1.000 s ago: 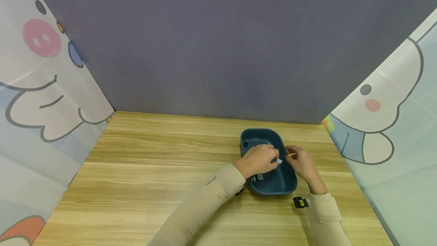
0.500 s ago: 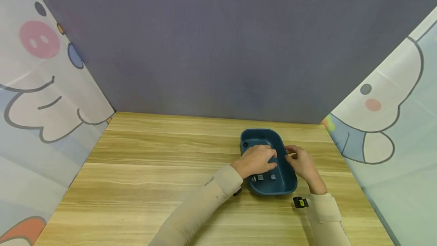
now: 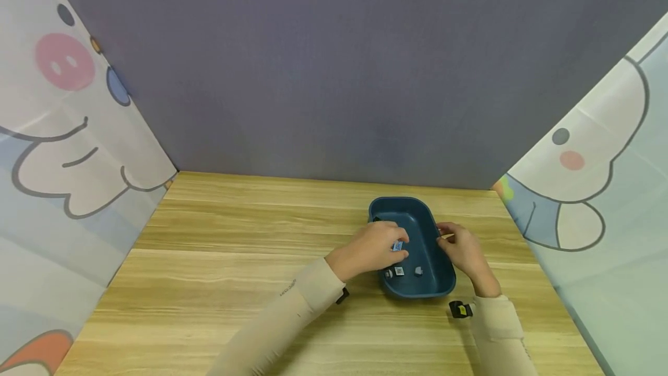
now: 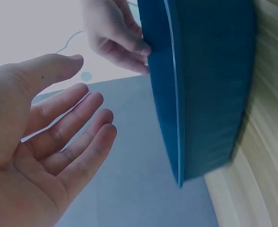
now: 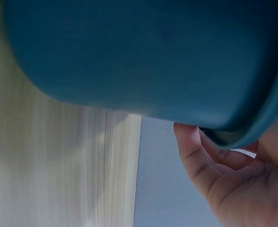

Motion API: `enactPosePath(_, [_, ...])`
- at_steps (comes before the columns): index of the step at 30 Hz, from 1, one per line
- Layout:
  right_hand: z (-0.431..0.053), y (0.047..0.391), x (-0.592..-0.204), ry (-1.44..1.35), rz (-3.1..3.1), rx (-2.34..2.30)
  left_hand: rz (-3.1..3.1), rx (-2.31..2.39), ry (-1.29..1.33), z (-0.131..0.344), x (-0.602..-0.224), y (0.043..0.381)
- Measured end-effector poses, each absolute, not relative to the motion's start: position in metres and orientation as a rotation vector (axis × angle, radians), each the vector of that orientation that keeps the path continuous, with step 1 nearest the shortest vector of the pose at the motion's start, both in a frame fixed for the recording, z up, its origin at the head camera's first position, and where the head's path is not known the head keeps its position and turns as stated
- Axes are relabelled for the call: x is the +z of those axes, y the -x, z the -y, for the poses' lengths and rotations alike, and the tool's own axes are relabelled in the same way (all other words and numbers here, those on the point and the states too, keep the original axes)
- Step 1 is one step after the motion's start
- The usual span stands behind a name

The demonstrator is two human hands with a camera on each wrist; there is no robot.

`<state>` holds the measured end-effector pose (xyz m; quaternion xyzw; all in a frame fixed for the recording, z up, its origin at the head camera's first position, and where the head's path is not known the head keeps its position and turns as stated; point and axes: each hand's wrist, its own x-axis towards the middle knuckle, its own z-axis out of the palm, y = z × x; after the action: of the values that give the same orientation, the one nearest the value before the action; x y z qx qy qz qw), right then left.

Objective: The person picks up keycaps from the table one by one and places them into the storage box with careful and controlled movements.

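A dark blue rounded bin (image 3: 427, 283) stands on the wooden table. My left hand (image 3: 371, 246) is above its left side; in the left wrist view that hand (image 4: 58, 127) has an empty palm, thumb apart and fingers loosely extended. At the right rim, my right hand (image 3: 463, 253) pinches the bin's edge between thumb and fingers, as the right wrist view also shows. Inside the bin lie a small pale grey piece (image 3: 418, 271), a small item with a white square label (image 3: 399, 271) and a small blue-and-white piece (image 3: 398, 246). Their kinds are too small to tell.
A grey panel (image 3: 334, 74) rises behind the table (image 3: 235, 248). Cartoon-printed sheets stand at the left (image 3: 78, 161) and right (image 3: 590, 190). The bin sits on the table's right part, near its back edge.
My left hand let go of a small pale piece, which now lies in the bin's near part. Then that hand moved left, uncovering the blue-and-white piece. The right hand stayed on the rim.
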<state>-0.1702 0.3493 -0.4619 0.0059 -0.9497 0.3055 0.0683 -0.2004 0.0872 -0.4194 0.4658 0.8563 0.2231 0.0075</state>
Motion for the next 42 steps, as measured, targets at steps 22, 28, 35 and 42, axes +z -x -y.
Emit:
enactPosePath(22, [-0.348,0.168,-0.46,-0.008,2.884,0.892,-2.742,0.774,-1.294,0.012,-0.43,0.184])
enactPosePath(28, [-0.349,0.169,-0.461,-0.013,2.882,0.889,-2.698,0.772,-1.225,0.045,-0.444,0.184])
enactPosePath(35, [-0.348,0.169,-0.46,-0.016,2.881,0.884,-2.555,0.771,-1.216,0.073,-0.465,0.187])
enactPosePath(42, [-0.348,0.169,-0.46,-0.007,2.882,0.887,-2.523,0.778,-1.263,0.081,-0.479,0.189])
